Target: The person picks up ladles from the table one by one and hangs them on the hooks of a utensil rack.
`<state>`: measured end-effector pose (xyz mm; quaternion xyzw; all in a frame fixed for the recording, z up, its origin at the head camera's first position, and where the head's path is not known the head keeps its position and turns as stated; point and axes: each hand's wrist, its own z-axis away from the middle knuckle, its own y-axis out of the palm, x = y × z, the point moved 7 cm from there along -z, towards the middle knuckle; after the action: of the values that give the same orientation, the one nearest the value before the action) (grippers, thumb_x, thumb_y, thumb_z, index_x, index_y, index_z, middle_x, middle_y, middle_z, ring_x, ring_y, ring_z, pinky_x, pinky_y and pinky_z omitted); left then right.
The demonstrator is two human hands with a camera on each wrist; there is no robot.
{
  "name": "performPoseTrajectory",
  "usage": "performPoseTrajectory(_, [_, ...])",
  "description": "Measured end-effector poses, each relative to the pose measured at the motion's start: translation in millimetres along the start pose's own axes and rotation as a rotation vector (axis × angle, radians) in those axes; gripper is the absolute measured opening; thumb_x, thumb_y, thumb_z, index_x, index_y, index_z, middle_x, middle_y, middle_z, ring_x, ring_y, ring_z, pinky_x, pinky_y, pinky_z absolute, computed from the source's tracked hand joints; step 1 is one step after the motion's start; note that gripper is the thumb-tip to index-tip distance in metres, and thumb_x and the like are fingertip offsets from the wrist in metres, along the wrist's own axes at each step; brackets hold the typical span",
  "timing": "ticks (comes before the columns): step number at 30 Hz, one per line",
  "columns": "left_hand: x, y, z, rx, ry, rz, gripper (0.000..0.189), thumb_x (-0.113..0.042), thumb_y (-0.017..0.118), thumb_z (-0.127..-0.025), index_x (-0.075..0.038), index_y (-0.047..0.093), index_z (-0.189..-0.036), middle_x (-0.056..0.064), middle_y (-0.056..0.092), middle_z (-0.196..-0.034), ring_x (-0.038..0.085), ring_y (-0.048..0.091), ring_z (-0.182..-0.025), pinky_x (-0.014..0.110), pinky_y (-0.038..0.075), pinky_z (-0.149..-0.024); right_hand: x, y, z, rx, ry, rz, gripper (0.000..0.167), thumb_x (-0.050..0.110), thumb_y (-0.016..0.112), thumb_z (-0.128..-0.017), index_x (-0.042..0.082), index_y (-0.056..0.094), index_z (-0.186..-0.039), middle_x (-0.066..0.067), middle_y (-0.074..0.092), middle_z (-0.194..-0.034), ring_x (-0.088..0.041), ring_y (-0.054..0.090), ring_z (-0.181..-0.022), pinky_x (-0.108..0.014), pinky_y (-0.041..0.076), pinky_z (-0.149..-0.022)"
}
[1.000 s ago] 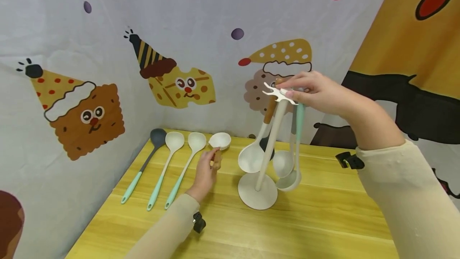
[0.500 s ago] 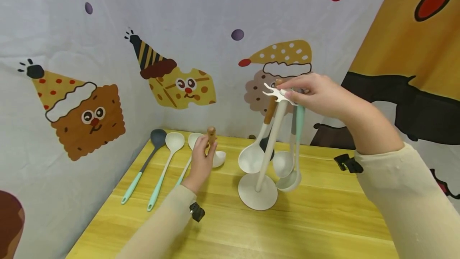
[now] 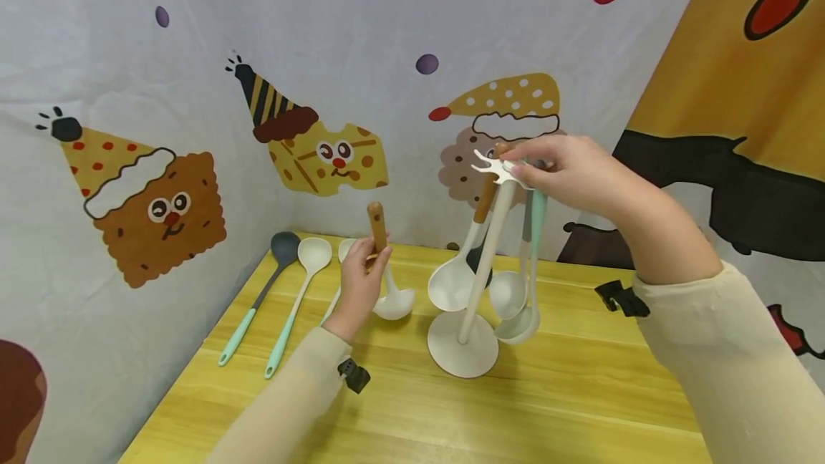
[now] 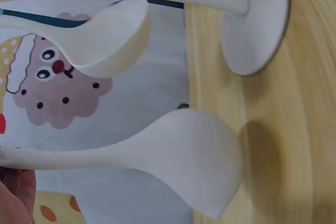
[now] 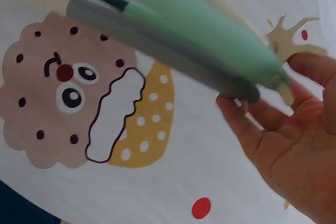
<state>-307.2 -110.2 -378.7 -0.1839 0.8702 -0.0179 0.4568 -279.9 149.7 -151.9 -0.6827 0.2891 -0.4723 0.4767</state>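
The left hand (image 3: 361, 281) grasps the ladle (image 4: 157, 153), which is almost upright above the counter (image 3: 580, 392), its wooden handle (image 3: 377, 228) up and its white bowl (image 3: 395, 304) down, near to the left side of the stand (image 3: 485, 263); the right hand (image 3: 570, 170), farther from the ladle, pinches the top of this stand

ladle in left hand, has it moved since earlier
Yes: in the head view, the ladle has swung handle upward, its bowl now nearer the stand's base.
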Motion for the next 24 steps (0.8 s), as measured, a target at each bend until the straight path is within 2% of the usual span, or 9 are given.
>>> performPoseTrajectory(2, [-6.4,-1.0,-0.9,-0.014,0.004,0.019,0.027,-0.011,0.062,-0.09,-0.005,0.066,-0.116,0.016,0.062,-0.102,0.028,0.062,-0.094,0.041,0.058,-0.078,2,1,0.2,-0.007,0.009,0.005,0.038,0.034,0.05,-0.098,0.019,0.058,-0.132,-0.01,0.044,-0.144,-0.034,0.043,-0.124,-0.053,0.046,-0.091])
performPoseTrajectory(5, [-26.0,-4.2,-1.7,-0.022,0.007,0.05,0.026,-0.006,0.063,-0.09,0.001,0.065,-0.114,0.021,0.062,-0.1,0.033,0.063,-0.092,0.044,0.058,-0.077,5,2,-0.1,-0.009,0.016,0.007,0.039,0.033,0.05,-0.098,0.015,0.057,-0.133,-0.014,0.041,-0.143,-0.037,0.039,-0.127,-0.054,0.045,-0.093])
performPoseTrajectory(9, [-45.2,-5.7,-2.3,0.012,-0.035,0.125,0.031,-0.004,0.061,-0.091,0.009,0.054,-0.119,0.024,0.06,-0.101,0.035,0.063,-0.095,0.034,0.058,-0.078,8,3,1.5,-0.007,0.013,-0.011,0.045,0.039,0.053,-0.096,0.014,0.056,-0.134,-0.014,0.041,-0.143,-0.036,0.04,-0.125,-0.053,0.046,-0.092])
performPoseTrajectory(12, [-46.6,-4.4,-3.3,0.035,-0.063,0.188,0.037,-0.002,0.059,-0.091,0.01,0.046,-0.123,0.025,0.058,-0.101,0.037,0.063,-0.097,0.024,0.056,-0.078,8,2,3.4,-0.008,0.009,-0.018,0.05,0.044,0.057,-0.092,0.014,0.056,-0.133,-0.012,0.041,-0.142,-0.033,0.044,-0.12,-0.05,0.048,-0.089])
performPoseTrajectory(14, [-47.5,-3.8,-4.1,0.045,-0.059,0.211,0.037,-0.001,0.059,-0.091,0.01,0.045,-0.123,0.026,0.058,-0.1,0.038,0.063,-0.096,0.019,0.055,-0.076,7,2,3.6,-0.003,0.014,-0.028,0.051,0.044,0.058,-0.092,0.015,0.056,-0.133,-0.01,0.041,-0.142,-0.032,0.045,-0.119,-0.05,0.048,-0.089])
performPoseTrajectory(24, [-50.3,-0.8,-7.8,0.091,-0.04,0.236,0.034,-0.002,0.058,-0.092,0.008,0.048,-0.124,0.028,0.061,-0.104,0.037,0.064,-0.094,0.016,0.054,-0.076,3,-1,-0.7,0.092,0.007,-0.079,0.045,0.033,0.056,-0.095,0.014,0.054,-0.135,-0.009,0.037,-0.146,-0.031,0.041,-0.123,-0.052,0.044,-0.095])
